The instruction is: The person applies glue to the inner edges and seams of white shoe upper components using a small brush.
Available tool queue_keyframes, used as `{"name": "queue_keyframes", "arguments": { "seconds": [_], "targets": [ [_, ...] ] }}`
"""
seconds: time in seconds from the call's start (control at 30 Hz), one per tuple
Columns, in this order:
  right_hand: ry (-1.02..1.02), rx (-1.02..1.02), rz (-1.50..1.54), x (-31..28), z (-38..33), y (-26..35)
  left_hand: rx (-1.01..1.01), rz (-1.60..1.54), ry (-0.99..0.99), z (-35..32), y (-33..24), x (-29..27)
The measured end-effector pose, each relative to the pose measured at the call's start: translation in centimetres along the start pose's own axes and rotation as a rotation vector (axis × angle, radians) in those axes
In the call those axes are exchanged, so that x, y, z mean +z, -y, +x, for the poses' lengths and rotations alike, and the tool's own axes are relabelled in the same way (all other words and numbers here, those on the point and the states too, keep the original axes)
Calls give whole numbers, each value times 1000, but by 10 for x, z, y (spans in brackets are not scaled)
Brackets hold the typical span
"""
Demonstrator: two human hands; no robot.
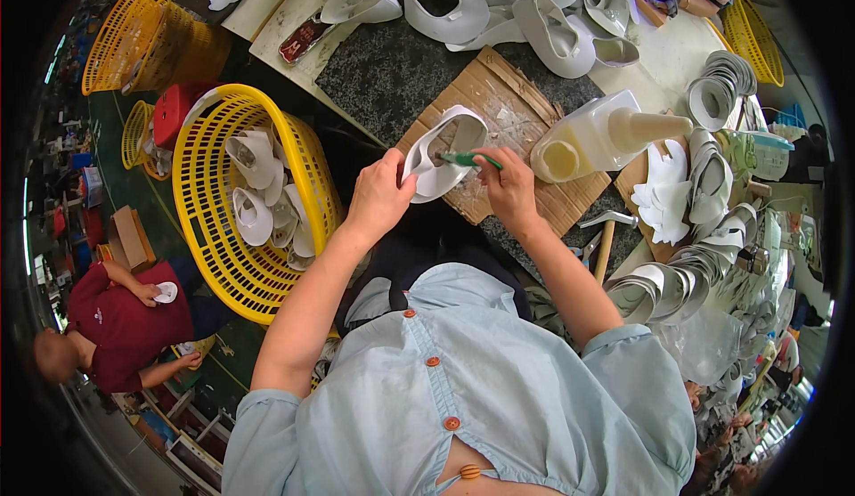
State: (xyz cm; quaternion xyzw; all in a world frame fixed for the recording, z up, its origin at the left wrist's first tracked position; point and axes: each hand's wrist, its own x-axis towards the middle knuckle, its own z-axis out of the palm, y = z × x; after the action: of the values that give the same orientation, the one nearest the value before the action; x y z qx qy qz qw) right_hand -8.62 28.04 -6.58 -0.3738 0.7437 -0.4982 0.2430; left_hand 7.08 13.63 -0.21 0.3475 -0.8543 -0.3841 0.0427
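My left hand [381,195] grips a white shoe upper [427,182] by its near left edge, over a piece of cardboard [492,97]. In my right hand [511,189] is a small green-handled brush [463,158], its tip inside the upper's opening. Just right of that hand lies a translucent white plastic jug [583,126] with a pale yellowish opening facing me. More white uppers [554,37] are grouped at the far side of the table.
A yellow basket [312,171] holding several uppers stands at my left. A hammer [606,247] lies on the right, near stacked white shoe pieces [668,289]. A dark red-handled tool [303,38] rests far left. A person in dark red [134,313] works at the left; another works beyond the table.
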Motion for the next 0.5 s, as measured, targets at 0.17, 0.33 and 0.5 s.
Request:
{"name": "queue_keyframes", "arguments": {
  "seconds": [0.17,0.33,0.5],
  "targets": [
    [-134,83,137,2,-19,12,89,6,-110,-10,12,12],
    [-262,-25,-126,-25,-45,3,-42,-279,-154,3,10,-1],
    [-143,-212,-296,-19,-57,-4,-348,-978,-29,33,11,-36]
  ]
}}
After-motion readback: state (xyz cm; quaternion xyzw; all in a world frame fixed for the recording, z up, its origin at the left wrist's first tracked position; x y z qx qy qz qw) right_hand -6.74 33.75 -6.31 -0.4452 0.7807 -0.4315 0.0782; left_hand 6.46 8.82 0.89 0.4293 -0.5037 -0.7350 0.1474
